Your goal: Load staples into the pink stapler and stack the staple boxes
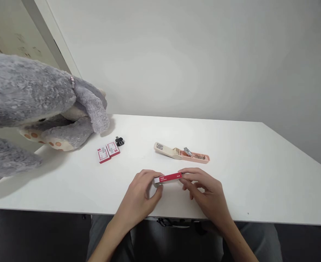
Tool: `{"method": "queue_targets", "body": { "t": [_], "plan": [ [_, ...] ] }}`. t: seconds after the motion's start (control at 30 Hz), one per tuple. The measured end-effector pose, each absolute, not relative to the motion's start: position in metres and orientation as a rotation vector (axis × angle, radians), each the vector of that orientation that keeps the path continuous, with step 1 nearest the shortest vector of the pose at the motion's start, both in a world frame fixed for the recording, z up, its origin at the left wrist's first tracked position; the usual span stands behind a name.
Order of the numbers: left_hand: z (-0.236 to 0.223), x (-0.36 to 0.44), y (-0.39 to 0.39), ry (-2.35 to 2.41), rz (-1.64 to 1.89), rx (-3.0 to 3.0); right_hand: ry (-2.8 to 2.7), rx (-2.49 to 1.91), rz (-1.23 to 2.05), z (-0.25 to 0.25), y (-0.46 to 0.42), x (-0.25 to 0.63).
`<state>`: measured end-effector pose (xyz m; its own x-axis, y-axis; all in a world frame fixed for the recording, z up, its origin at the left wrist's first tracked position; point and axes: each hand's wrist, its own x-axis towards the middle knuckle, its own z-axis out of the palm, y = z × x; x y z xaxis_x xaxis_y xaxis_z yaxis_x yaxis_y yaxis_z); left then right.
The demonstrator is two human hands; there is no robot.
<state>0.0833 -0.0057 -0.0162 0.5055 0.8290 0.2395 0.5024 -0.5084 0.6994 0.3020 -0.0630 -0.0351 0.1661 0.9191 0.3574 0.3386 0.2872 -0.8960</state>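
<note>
Steadying a red box [170, 177] near the open case [178, 155], left hand [142, 193] and right hand [208, 193] pinch its ends; one should loosen next.

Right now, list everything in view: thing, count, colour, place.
Table: 1, white, lower half
Wall: 1, grey, behind table
Panel: 1, pale, upper left
Plush toy: 1, grey, left side
Flat boxes: 2, red and white, near plush toy
Small item: 1, black, beside flat boxes
Hinged item: 1, cream and pink, mid-table
Held box: 1, red and white, lower centre
Trouser legs: 2, grey, below table
Left hand: 1, bare, held box's left end
Right hand: 1, bare, held box's right end
</note>
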Motion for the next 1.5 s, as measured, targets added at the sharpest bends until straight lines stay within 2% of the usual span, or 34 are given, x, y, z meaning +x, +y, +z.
{"method": "queue_targets", "body": {
  "t": [1.5],
  "plan": [
    [-0.0214, 0.0794, -0.0028, 1.063, 0.744, 2.136, -1.281, -1.295, 0.793, -0.0325, -0.0576, 0.3014]
  ]
}}
